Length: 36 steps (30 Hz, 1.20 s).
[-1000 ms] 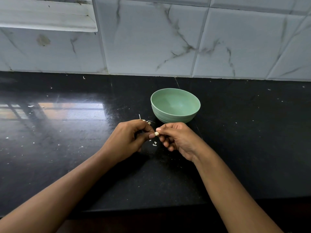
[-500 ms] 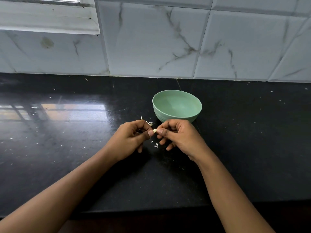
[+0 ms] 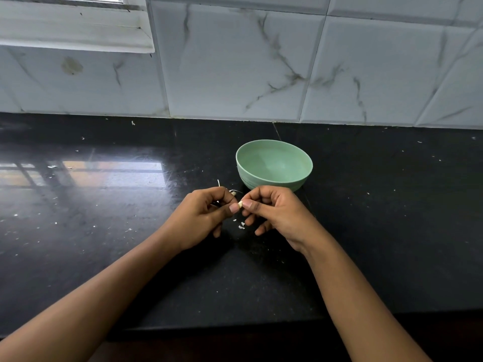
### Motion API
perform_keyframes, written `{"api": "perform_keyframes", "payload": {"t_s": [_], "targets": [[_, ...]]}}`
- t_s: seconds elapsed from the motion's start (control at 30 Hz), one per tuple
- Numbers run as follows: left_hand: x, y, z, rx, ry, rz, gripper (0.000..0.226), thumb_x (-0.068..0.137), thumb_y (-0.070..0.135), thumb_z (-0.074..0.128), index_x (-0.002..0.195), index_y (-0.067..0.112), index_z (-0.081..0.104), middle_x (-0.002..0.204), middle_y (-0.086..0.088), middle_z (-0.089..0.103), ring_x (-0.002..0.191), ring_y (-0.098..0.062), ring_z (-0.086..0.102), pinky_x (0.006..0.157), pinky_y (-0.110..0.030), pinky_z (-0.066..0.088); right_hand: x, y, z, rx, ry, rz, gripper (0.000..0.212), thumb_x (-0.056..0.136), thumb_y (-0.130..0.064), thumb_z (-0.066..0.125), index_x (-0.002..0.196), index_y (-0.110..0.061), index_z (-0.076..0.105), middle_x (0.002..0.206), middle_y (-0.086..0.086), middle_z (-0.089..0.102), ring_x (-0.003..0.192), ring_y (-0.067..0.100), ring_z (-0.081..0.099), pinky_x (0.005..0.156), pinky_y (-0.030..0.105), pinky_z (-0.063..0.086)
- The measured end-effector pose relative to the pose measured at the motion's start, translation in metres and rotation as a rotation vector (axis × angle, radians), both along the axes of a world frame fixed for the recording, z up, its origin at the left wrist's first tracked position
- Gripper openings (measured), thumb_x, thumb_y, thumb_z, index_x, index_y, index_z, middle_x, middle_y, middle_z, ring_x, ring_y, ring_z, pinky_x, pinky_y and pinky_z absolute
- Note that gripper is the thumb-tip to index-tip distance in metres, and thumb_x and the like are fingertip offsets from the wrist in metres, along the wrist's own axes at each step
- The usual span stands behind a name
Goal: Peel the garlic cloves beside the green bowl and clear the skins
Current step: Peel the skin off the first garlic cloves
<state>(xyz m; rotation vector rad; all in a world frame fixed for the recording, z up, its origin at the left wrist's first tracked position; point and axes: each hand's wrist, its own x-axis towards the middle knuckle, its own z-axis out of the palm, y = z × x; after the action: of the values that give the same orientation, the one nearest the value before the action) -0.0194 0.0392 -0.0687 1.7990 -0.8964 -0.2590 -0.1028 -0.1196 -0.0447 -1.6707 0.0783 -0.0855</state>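
Observation:
A small pale garlic clove [image 3: 240, 204] is pinched between the fingertips of both hands, just in front of the green bowl [image 3: 274, 178]. My left hand [image 3: 202, 216] holds it from the left with thumb and curled fingers. My right hand [image 3: 271, 211] pinches it from the right. A thin strand of skin [image 3: 218, 183] sticks up behind my left hand. A few white skin flakes [image 3: 241, 225] lie on the black counter under the hands. The bowl looks empty inside.
The black stone counter [image 3: 379, 231] runs to a marble-tiled wall [image 3: 261, 74] behind the bowl. Tiny white specks are scattered over the counter's left side [image 3: 52, 167]. A window sill [image 3: 78, 35] is at the upper left. The counter's front edge [image 3: 222, 327] is near me.
Both hands have stayed together on the clove, shifting slightly; my right hand's lower fingers have spread out a little. The bowl has not moved.

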Motion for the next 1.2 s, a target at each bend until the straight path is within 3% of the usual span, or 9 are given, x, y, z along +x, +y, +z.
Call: {"api": "perform_keyframes", "payload": {"t_s": [0.2, 0.4, 0.5, 0.57, 0.73, 1.0, 1.2], "targets": [[0.000, 0.001, 0.000, -0.038, -0.005, -0.037, 0.013, 0.083, 0.042, 0.060, 0.077, 0.030, 0.059, 0.067, -0.028, 0.056, 0.045, -0.018, 0.049, 0.051, -0.027, 0.039, -0.002, -0.002, 0.003, 0.122, 0.067, 0.029, 0.010, 0.091, -0.008, 0.058, 0.082, -0.011, 0.063, 0.066, -0.003, 0.063, 0.056, 0.004, 0.059, 0.044, 0.016, 0.046], [-0.004, 0.001, 0.000, -0.034, -0.090, -0.036, 0.011, 0.089, 0.029, 0.060, 0.078, 0.028, 0.057, 0.063, -0.020, 0.055, 0.044, -0.012, 0.046, 0.048, -0.022, 0.038, 0.000, -0.003, 0.004, 0.195, 0.123, 0.021, 0.012, 0.090, -0.007, 0.058, 0.080, -0.010, 0.061, 0.064, -0.001, 0.061, 0.053, 0.006, 0.057, 0.042, 0.016, 0.045], [-0.004, 0.001, 0.001, -0.037, -0.055, -0.039, 0.013, 0.086, 0.037, 0.061, 0.078, 0.028, 0.058, 0.065, -0.023, 0.055, 0.044, -0.013, 0.046, 0.047, -0.022, 0.038, -0.001, -0.003, 0.004, 0.198, 0.116, 0.019, 0.011, 0.090, -0.007, 0.057, 0.080, -0.010, 0.062, 0.064, 0.000, 0.060, 0.053, 0.006, 0.056, 0.043, 0.016, 0.045], [-0.003, 0.001, 0.002, -0.064, 0.027, -0.052, 0.016, 0.082, 0.041, 0.061, 0.077, 0.026, 0.059, 0.067, -0.025, 0.053, 0.045, -0.016, 0.046, 0.046, -0.022, 0.038, -0.001, -0.001, 0.003, 0.159, 0.066, 0.011, 0.011, 0.090, -0.006, 0.058, 0.080, -0.009, 0.062, 0.064, 0.000, 0.060, 0.054, 0.007, 0.056, 0.043, 0.016, 0.045], [-0.002, 0.000, 0.005, -0.093, 0.168, -0.031, 0.015, 0.083, 0.022, 0.068, 0.076, 0.013, 0.060, 0.063, 0.006, 0.056, 0.043, -0.014, 0.046, 0.041, -0.015, 0.034, 0.002, 0.002, -0.003, -0.192, -0.152, -0.077, 0.008, 0.086, -0.004, 0.065, 0.080, -0.009, 0.065, 0.072, 0.020, 0.064, 0.061, 0.014, 0.058, 0.046, 0.022, 0.048], [-0.007, -0.001, 0.007, -0.005, 0.097, 0.057, 0.011, 0.090, 0.017, 0.062, 0.079, 0.015, 0.061, 0.064, 0.005, 0.062, 0.042, -0.012, 0.054, 0.036, -0.019, 0.035, 0.001, -0.001, -0.005, -0.404, -0.141, -0.173, 0.010, 0.081, -0.013, 0.069, 0.072, -0.009, 0.070, 0.063, 0.013, 0.068, 0.055, 0.022, 0.065, 0.046, 0.027, 0.051], [-0.007, 0.000, 0.010, -0.056, 0.192, 0.070, 0.013, 0.088, 0.011, 0.062, 0.075, 0.012, 0.062, 0.067, 0.001, 0.064, 0.043, -0.016, 0.060, 0.034, -0.020, 0.038, 0.000, 0.000, -0.003, -0.367, -0.130, -0.128, 0.011, 0.083, -0.009, 0.067, 0.075, -0.014, 0.070, 0.066, 0.011, 0.070, 0.055, 0.011, 0.065, 0.045, 0.021, 0.048]]}}
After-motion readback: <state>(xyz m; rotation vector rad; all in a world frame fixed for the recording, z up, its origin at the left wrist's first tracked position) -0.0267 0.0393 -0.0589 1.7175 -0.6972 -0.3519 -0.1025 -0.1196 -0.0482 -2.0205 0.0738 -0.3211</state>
